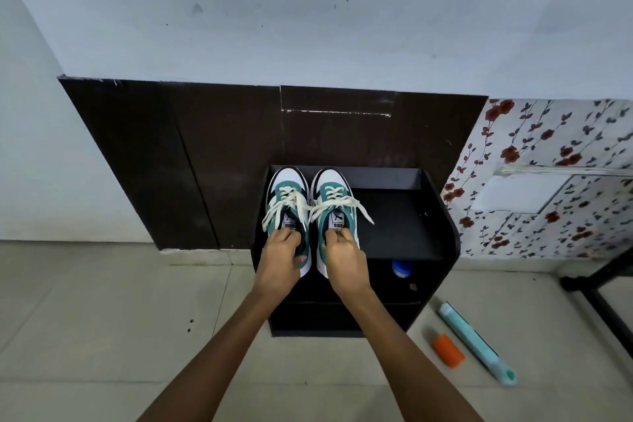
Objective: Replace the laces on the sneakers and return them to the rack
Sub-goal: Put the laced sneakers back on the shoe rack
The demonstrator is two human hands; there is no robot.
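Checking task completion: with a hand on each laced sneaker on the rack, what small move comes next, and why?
Probably release both: the left hand and right hand grip the collars of the left sneaker and right sneaker, already laced and standing side by side on the rack top.

**Bare arms and bare hands**

Both arms are bare along all that shows of them. The left forearm (pixel 212 353) enters at about 7 o'clock and the right forearm (pixel 411 353) at about 5 o'clock, each slim and narrowing to the wrist. The left hand (pixel 279 259) and right hand (pixel 344 259) are bare too.
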